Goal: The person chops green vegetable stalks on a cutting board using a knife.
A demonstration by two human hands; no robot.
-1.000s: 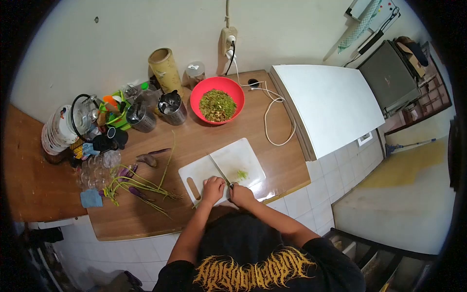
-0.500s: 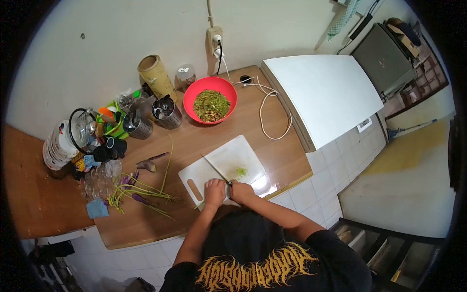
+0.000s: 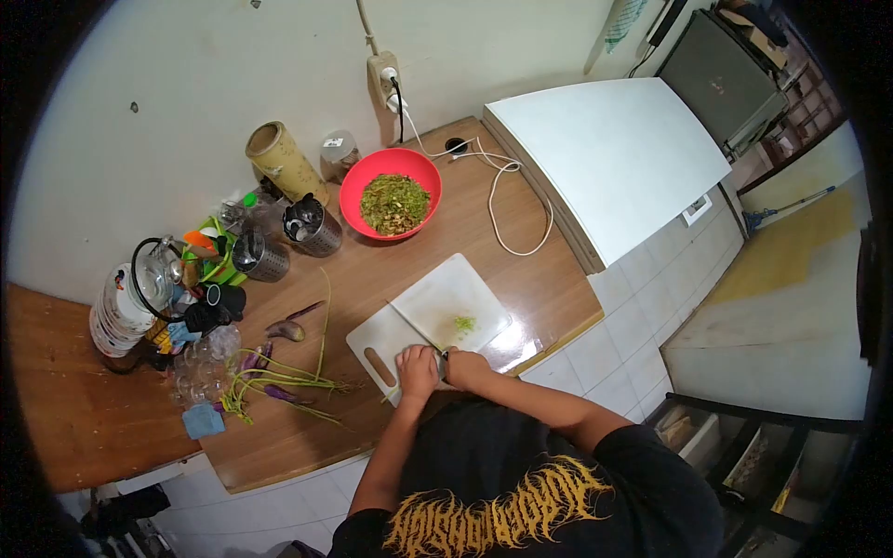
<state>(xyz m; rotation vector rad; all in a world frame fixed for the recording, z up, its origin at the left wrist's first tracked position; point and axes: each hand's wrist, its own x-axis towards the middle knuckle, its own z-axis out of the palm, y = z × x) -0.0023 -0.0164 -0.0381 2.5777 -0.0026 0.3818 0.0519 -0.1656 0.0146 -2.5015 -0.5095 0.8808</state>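
Observation:
My right hand [image 3: 465, 369] is closed round the dark handle of a knife [image 3: 416, 325], whose thin blade points away over the white cutting board [image 3: 456, 284]. Close beside it, my left hand [image 3: 418, 370] presses down on the board with fingers curled. A thin green stalk [image 3: 389, 395], like a long bean, pokes out at the left of that hand; the rest is hidden under the fingers. A small heap of chopped green pieces [image 3: 464, 324] lies on the board, right of the blade.
A red bowl [image 3: 391, 156] holds chopped greens. Long green stalks [image 3: 321, 379] and purple eggplants [image 3: 284, 330] lie on the left of the table. Metal utensil holders [image 3: 321, 237], a bamboo tube [image 3: 284, 158] and stacked dishes [image 3: 112, 312] stand along the wall. A white cable [image 3: 498, 209] loops at the back right.
The camera view has shifted and tilted slightly. Both hands stay together at the board's near edge, with the knife in nearly the same place.

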